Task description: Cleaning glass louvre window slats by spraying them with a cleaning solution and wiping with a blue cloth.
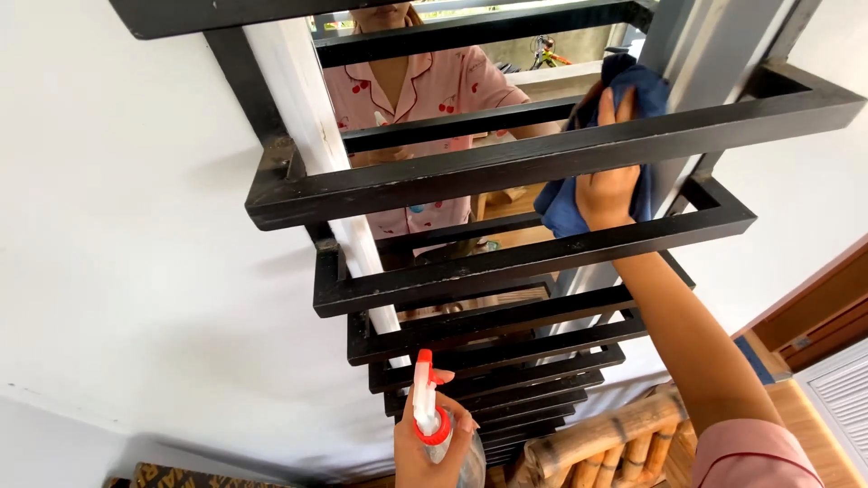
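My right hand [604, 185] reaches up between black metal bars [488, 167] and presses a blue cloth [562, 213] flat against the glass pane [529, 50] behind them. My left hand [418, 455] is low in the middle, shut on a clear spray bottle [425, 414] with a red and white nozzle that points upward. The bottle is held just in front of the lower bars, apart from them. A person in a pink patterned top [434, 86] shows in the glass as a reflection.
The stacked black rectangular bars run down a white post [307, 136] against a white wall [117, 235]. A bamboo piece of furniture [597, 443] stands at the lower right. Brown wooden panels [818, 312] and a white louvred panel [845, 398] are at the right edge.
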